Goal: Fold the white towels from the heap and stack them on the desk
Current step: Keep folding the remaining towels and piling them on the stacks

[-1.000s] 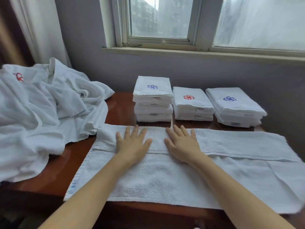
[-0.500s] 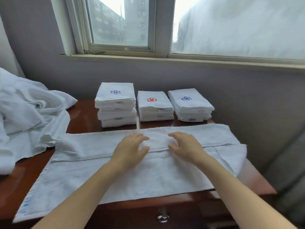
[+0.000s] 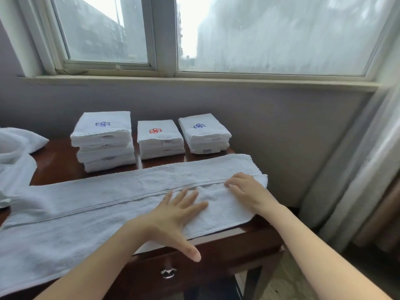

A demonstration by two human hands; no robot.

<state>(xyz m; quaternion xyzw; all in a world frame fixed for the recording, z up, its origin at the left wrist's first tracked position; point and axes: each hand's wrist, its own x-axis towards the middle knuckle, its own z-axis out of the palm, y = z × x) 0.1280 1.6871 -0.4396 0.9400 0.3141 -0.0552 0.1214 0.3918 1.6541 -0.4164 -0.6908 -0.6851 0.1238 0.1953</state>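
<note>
Centrally, the left hand point(image 3: 173, 215) lies palm-down on the long towel point(image 3: 97, 204). Its grip is wide: four fingers are straight and fanned on the cloth, and the thumb stretches out past the front edge of the worktop point(image 3: 56, 163). Just to its right, the right hand point(image 3: 245, 189) rests on the same towel with knuckles raised and fingers bent. The fingertips point(image 3: 229, 186) are set on the hem line of the folded-over far flap. Whether this grip pinches the cloth or merely presses it cannot be told, since the thumb is hidden under the hand. Both forearms enter from the lower edge and are cut off there.

The towel runs lengthwise across the front of the dark wooden worktop, with its far long side folded toward the person. Its right end lies close to the worktop's right edge, and its left end runs out of view at the lower left.

Behind it, near the wall, three stacks of folded white towels stand side by side:
- the left stack point(image 3: 104, 146), the tallest, topped by a blue emblem
- the middle stack point(image 3: 161, 140), with a red emblem
- the right stack point(image 3: 205, 135), with a blue emblem

Small labels on their front folds are too blurred to read. At the far left, the heap point(image 3: 15, 156) of unfolded towels is mostly out of frame. Below the worktop a metal drawer pull point(image 3: 168, 272) shows. A window point(image 3: 270, 35) and a pale curtain point(image 3: 359, 165) close the background.
</note>
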